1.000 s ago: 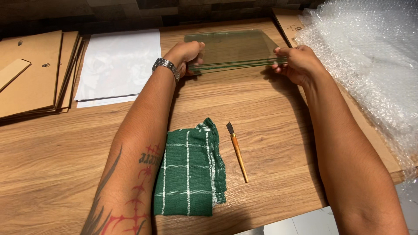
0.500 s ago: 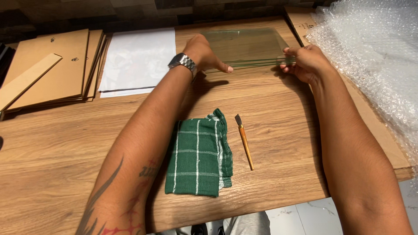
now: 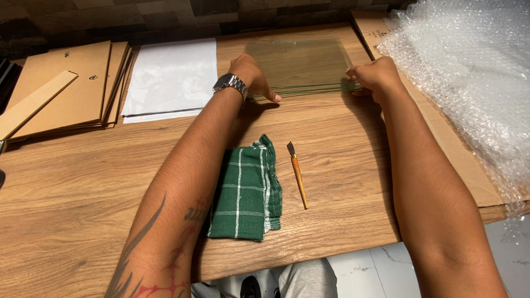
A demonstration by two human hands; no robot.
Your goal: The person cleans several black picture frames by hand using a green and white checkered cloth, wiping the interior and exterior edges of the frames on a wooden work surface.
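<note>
On my wooden worktop (image 3: 342,143) I see a folded green checked cloth (image 3: 245,190) just beside a small orange-handled scraper (image 3: 297,175), white paper sheets (image 3: 171,77), stacked brown backing boards (image 3: 72,88) and bubble wrap (image 3: 469,72).

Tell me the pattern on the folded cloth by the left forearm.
Green cloth with white checks, head view.

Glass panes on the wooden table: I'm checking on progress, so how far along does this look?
Laid out already: backing boards and white sheets stacked at the left, bubble wrap at the right. In hand: the left hand and right hand hold the stack of glass panes by its side edges, low over the table. Untouched: the folded green checked cloth and the small brush lie nearer the person.
</note>
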